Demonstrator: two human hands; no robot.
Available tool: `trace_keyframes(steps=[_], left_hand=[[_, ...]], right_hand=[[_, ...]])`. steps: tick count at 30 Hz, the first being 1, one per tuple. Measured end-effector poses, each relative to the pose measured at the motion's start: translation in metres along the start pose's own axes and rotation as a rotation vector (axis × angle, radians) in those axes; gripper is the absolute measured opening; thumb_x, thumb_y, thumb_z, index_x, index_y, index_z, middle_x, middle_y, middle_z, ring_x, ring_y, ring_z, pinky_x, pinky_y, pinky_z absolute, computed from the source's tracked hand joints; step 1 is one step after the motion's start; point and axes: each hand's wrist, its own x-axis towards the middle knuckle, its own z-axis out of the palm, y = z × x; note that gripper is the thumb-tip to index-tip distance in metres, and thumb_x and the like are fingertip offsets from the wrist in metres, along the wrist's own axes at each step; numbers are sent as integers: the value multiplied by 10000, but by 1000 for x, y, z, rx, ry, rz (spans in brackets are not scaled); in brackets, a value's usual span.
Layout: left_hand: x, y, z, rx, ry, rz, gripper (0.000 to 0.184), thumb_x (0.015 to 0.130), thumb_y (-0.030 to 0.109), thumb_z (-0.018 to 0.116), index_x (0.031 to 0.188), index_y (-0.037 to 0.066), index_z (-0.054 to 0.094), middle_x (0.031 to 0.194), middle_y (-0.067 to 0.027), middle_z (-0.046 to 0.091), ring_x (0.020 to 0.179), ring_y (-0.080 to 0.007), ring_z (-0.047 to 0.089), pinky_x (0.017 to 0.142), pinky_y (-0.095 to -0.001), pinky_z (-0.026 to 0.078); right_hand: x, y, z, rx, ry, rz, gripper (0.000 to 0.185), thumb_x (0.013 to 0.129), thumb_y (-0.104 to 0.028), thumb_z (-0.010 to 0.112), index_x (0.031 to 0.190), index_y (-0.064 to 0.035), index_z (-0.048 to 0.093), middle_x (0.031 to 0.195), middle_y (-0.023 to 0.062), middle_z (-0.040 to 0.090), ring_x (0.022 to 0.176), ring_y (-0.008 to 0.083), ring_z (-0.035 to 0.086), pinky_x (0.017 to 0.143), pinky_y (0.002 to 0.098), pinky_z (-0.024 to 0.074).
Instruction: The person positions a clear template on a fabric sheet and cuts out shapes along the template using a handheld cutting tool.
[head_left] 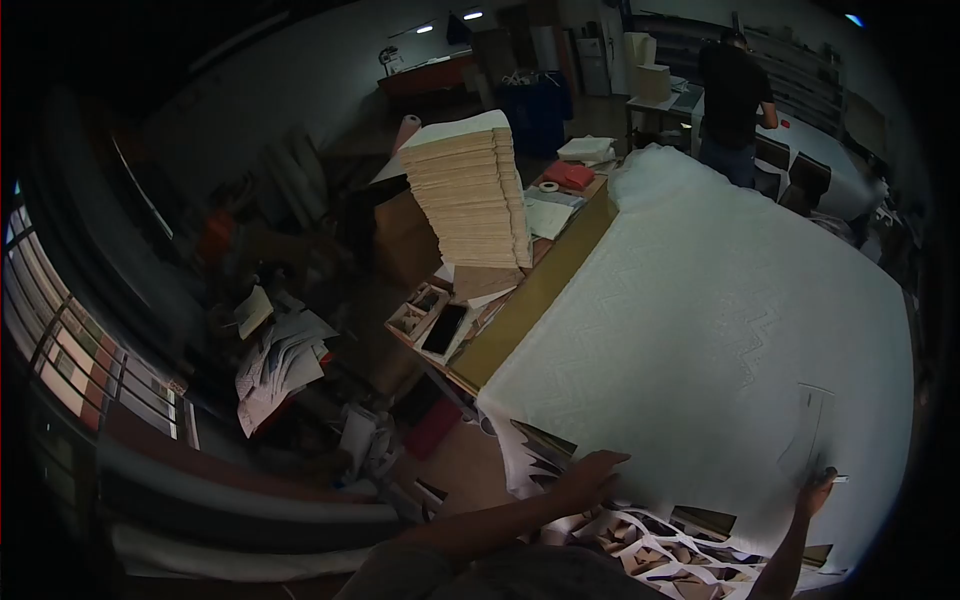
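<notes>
A large white sheet of material (pixel 660 330) covers the table in front of me. My left hand (pixel 598 474) lies on its near edge with the fingers stretched out, holding nothing. Farther right, my right hand (pixel 820 492) is closed around a small pale-tipped tool (pixel 840 479); its exact kind is too small to make out. Just beyond the right hand, a thin pattern-like outline (pixel 808 425) shows on the sheet. Below and between my hands hangs a web of white offcuts (pixel 670 555) with cut-out holes.
A tall stack of cream sheets (pixel 468 190) stands on the side table, near a black phone (pixel 445 328), a divided wooden box (pixel 416 311) and a red packet (pixel 569 175). A person in dark clothes (pixel 735 105) works at another table behind. Papers (pixel 285 360) are piled at left.
</notes>
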Motion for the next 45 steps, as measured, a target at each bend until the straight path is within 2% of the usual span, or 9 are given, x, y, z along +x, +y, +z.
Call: trace_keyframes(steps=[4,6,9,11,22,27,35,39,45], left_hand=[[61,-30,22,90,-28,91,588,992,223,688,1529,86,490,1513,-209,528,1414,-397,495,1154,-496,430],[86,-49,21,439,-49,200,659,966,306,725,1543,103,480,1568,-202,477,1463,-413,436,1188,-556,373],[106,-78,-2,549,-102,101,676,986,420,681,1548,103,479,1612,-209,436,1502,-428,389,1213,-608,317],[105,-108,-24,563,-53,131,674,984,432,681,1549,118,488,1629,-203,420,1511,-424,375,1220,-607,303],[69,-258,-171,507,66,118,643,987,438,668,1525,112,529,1629,-221,414,1523,-435,359,1228,-594,304],[66,-261,-168,398,28,243,687,953,402,709,1483,3,533,1590,-255,447,1488,-454,394,1217,-628,293],[65,-246,-188,224,-116,436,723,897,461,764,1399,-22,569,1482,-251,520,1431,-468,448,1183,-646,326],[67,-249,-189,194,-62,406,722,893,472,775,1405,4,575,1488,-246,514,1434,-467,448,1170,-662,335],[68,-239,-197,279,-145,375,668,887,462,791,1428,118,604,1529,-254,488,1455,-476,428,1183,-663,322]], right_hand=[[3,6,26,-11,-95,44,461,995,-130,677,1382,-2,462,1260,314,619,1171,499,611,996,518,507],[0,-10,28,-34,-91,-4,473,999,-158,676,1392,-4,462,1272,312,618,1194,498,602,1009,515,502],[-7,-50,24,-14,-123,127,453,1015,-166,660,1389,4,469,1318,309,604,1234,489,583,1037,507,489],[-17,-55,31,0,-112,-18,467,1017,-179,670,1394,15,474,1358,309,589,1268,478,567,1071,501,472],[-107,-212,42,-125,-209,55,515,1000,-196,704,1412,21,485,1357,311,587,1260,488,565,1071,517,465],[-165,-323,65,46,-178,149,561,959,-184,746,1417,16,490,1353,304,582,1209,470,580,1031,524,481],[-217,-550,87,149,-412,-118,840,770,-188,873,1480,-8,462,1321,250,606,1228,491,551,1098,545,427],[-209,-586,92,92,-519,-293,601,762,-217,875,1231,-38,544,1469,294,556,1337,552,493,1177,629,338],[-211,-584,92,213,-491,-267,567,782,-243,881,1190,-42,544,1503,305,541,1385,558,456,1187,610,343]])
